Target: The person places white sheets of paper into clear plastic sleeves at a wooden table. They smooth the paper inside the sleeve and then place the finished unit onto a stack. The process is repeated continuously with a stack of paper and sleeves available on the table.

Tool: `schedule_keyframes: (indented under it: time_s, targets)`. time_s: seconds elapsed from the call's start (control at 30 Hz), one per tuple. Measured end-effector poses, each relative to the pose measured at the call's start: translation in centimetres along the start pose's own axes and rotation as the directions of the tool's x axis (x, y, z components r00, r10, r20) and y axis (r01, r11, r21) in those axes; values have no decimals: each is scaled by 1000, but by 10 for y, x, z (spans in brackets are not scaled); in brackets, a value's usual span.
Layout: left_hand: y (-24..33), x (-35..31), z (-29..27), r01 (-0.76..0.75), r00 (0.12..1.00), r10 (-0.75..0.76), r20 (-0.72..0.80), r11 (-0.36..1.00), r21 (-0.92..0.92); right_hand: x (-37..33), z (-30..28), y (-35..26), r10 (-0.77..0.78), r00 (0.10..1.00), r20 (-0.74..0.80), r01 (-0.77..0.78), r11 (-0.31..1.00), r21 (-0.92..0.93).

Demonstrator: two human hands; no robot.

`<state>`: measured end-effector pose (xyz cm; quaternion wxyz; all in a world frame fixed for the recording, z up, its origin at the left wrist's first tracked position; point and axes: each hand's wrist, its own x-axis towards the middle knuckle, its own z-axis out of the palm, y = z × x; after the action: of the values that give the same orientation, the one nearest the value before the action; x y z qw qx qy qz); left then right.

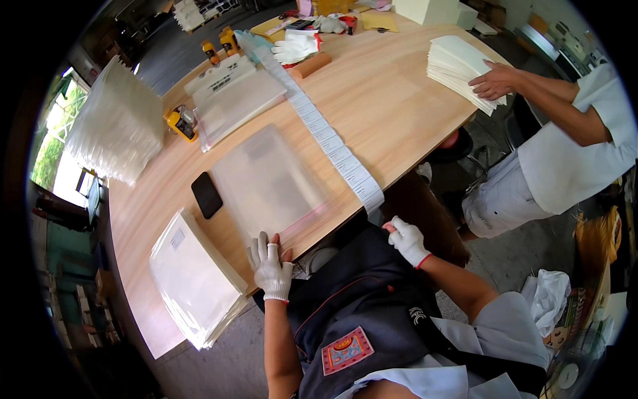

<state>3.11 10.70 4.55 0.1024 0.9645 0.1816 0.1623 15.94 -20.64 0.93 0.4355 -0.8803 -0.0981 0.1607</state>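
Observation:
My left hand (270, 267), in a white knit glove with some bare fingertips, has its fingers stretched out at the near edge of a stack of clear plastic bags (269, 176). My right hand (407, 241), gloved alike, is closed in front of my dark apron, off the table edge; whatever it pinches, if anything, is too small to make out. Just beyond it, the end of a long strip of white printed labels (342, 161) droops over the edge. A stack of bagged white sheets (193, 279) lies left of my left hand, and a black phone (207, 195) beside the bags.
A tall wrapped stack (116, 123) stands at the far left, near a yellow bottle (180, 125). More plastic bags (240, 100) lie beyond. White gloves (296, 48) and a brown roll (311, 65) sit farther back. Right, another person handles white sheets (460, 66).

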Motion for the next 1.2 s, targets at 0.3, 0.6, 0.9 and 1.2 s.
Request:
schedule_keyframes:
  time_s: [0.3, 0.6, 0.9, 1.2]
  targets:
    - [3, 1, -1, -53, 995, 49, -86, 998, -45, -8, 8, -13, 34, 991, 128, -45, 995, 86]
    - [4, 3, -4, -57, 995, 57, -77, 998, -1, -12, 14, -7, -5, 984, 179, -20, 990, 139]
    - [3, 1, -3, -45, 998, 44, -52, 999, -5, -12, 14, -9, 0, 985, 172, -13, 997, 71]
    - [1, 0, 2, 13, 1000, -14, -18, 999, -29, -15, 18, -12, -74, 992, 102, 62, 991, 115]
